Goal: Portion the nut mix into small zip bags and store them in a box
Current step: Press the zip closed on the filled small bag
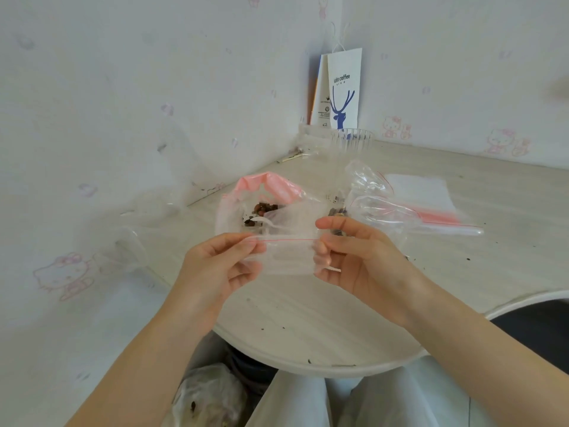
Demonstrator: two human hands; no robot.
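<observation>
Zip bag held level above table, stretched between two hands: left hand pinching its left end, right hand pinching its right end, both clamped near the red seal. Just behind, one large open bag with nut mix inside. Farther right, one crumpled bag and one flat stack; one cup at back.

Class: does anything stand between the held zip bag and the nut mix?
Nothing visible does. The left hand and right hand pinch the zip bag just in front of the big open bag holding the nut mix.
</observation>
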